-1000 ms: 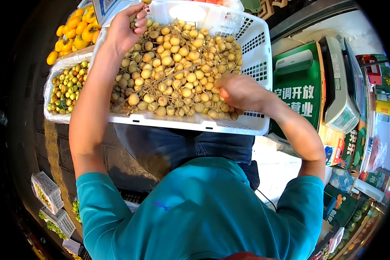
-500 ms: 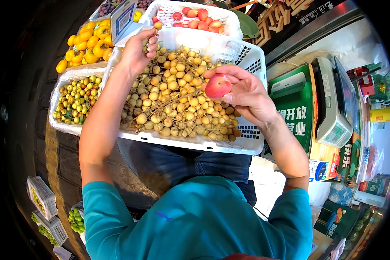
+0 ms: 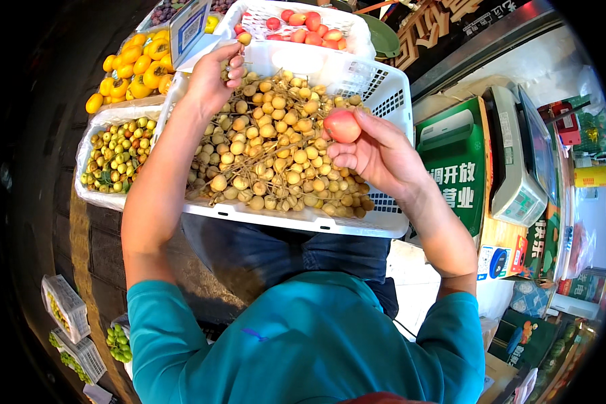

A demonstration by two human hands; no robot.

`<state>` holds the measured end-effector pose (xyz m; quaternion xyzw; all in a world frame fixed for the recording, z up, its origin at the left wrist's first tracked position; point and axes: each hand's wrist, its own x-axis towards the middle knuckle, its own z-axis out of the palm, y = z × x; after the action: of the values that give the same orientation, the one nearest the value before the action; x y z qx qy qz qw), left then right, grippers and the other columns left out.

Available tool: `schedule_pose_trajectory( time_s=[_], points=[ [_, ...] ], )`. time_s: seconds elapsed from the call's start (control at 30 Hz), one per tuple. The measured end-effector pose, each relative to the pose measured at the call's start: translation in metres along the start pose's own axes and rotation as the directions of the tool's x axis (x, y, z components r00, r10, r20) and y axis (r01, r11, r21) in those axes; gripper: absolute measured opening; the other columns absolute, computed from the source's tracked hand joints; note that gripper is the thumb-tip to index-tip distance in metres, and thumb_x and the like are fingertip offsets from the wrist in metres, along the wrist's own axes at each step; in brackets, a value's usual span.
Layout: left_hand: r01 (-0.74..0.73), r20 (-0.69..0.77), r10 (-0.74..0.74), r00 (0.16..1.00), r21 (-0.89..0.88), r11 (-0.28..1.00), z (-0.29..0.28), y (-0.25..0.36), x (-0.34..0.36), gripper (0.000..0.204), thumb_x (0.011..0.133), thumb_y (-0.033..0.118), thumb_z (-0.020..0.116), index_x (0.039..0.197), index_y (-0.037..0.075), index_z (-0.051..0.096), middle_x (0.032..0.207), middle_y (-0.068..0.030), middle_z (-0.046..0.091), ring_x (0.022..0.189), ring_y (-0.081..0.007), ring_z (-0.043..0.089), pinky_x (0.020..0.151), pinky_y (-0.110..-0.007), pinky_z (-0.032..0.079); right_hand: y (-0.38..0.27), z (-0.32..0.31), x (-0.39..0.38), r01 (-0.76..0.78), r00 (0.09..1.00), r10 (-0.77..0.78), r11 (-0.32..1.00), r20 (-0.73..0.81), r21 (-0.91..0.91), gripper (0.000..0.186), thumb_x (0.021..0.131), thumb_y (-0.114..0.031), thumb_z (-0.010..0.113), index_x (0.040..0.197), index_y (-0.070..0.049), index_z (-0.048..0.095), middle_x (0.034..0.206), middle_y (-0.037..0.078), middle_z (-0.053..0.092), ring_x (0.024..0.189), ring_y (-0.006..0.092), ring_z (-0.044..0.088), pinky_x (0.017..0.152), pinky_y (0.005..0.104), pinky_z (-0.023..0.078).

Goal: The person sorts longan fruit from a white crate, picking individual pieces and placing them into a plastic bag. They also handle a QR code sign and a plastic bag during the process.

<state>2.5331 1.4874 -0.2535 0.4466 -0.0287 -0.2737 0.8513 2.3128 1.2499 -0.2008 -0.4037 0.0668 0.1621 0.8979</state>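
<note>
My left hand (image 3: 217, 79) is raised over the far left of a white plastic crate (image 3: 283, 217), with its fingers closed on a single longan (image 3: 244, 38). Brownish-yellow longans (image 3: 276, 145), many still on thin twigs, heap up in that crate. Over the right part of the heap, my right hand (image 3: 382, 149) grips a smooth red plum (image 3: 342, 126) by thumb and fingers. The plum sits clear of the longans beneath it. Part of the left palm is turned away from view.
Red plums lie in a white basket (image 3: 354, 23) beyond the crate. Yellow persimmons (image 3: 140, 66) and green-brown jujubes (image 3: 118, 153) stand at the left, near a propped code sign (image 3: 190, 30). On the right, a scale (image 3: 516, 161) rests beside a green box (image 3: 454, 158).
My right hand has turned over the plum, its thumb now on top and fingers curled below. The left hand keeps its place with the longan.
</note>
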Motion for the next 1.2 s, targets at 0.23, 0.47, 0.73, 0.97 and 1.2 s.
schedule_pose_trajectory(
  time_s=[0.23,0.47,0.73,0.97,1.2],
  points=[
    [-0.009,-0.01,0.009,1.0,0.015,1.0,0.004,0.0,-0.002,0.011,0.099,0.016,0.053,0.102,0.006,0.055,0.071,0.004,0.047,0.061,-0.0066,0.04,0.05,-0.021,0.028,0.006,-0.006,0.006,-0.086,0.996,0.087,0.988,-0.007,0.127,0.045,0.108,-0.039,0.039,0.122,0.001,0.052,0.097,0.017,0.067,0.073,0.0183,0.066,0.065,0.029,0.058],
    [-0.003,-0.009,0.003,1.0,0.031,1.0,0.002,-0.001,0.0,0.012,0.099,0.016,0.052,0.103,0.006,0.054,0.072,0.0038,0.046,0.061,-0.0066,0.04,0.05,-0.02,0.028,0.004,-0.018,0.006,-0.149,0.989,0.137,0.948,0.062,0.281,0.054,0.107,-0.047,0.038,0.125,0.003,0.051,0.095,0.016,0.063,0.073,0.0179,0.064,0.062,0.0282,0.058],
    [0.006,-0.018,-0.005,1.0,0.021,1.0,0.006,-0.001,-0.002,0.014,0.1,0.017,0.053,0.106,0.005,0.055,0.073,0.0045,0.045,0.061,-0.0058,0.04,0.05,-0.021,0.027,0.011,0.008,-0.011,0.404,0.821,-0.57,0.594,-0.01,-0.695,0.059,0.079,0.009,0.077,0.13,0.004,0.05,0.128,0.014,0.058,0.119,0.0219,0.06,0.101,0.035,0.052],
    [0.001,-0.012,-0.001,1.0,0.042,0.999,0.002,-0.003,0.001,0.014,0.1,0.017,0.052,0.106,0.004,0.055,0.071,0.004,0.045,0.06,-0.0061,0.039,0.05,-0.021,0.027,0.015,0.001,-0.011,0.435,0.738,-0.657,0.291,0.152,-0.852,0.052,0.08,0.004,0.078,0.127,0.003,0.056,0.132,0.014,0.056,0.119,0.0213,0.06,0.098,0.0328,0.053],
    [0.028,-0.026,-0.028,0.999,0.019,0.999,0.001,-0.002,0.002,0.014,0.101,0.018,0.052,0.108,0.006,0.055,0.073,0.0042,0.045,0.06,-0.0061,0.04,0.049,-0.02,0.028,0.013,-0.003,-0.009,0.383,0.659,-0.712,0.041,0.242,-0.923,0.048,0.074,-0.008,0.086,0.116,0.0,0.066,0.116,0.013,0.067,0.104,0.0193,0.067,0.087,0.0298,0.057]
  ],
)
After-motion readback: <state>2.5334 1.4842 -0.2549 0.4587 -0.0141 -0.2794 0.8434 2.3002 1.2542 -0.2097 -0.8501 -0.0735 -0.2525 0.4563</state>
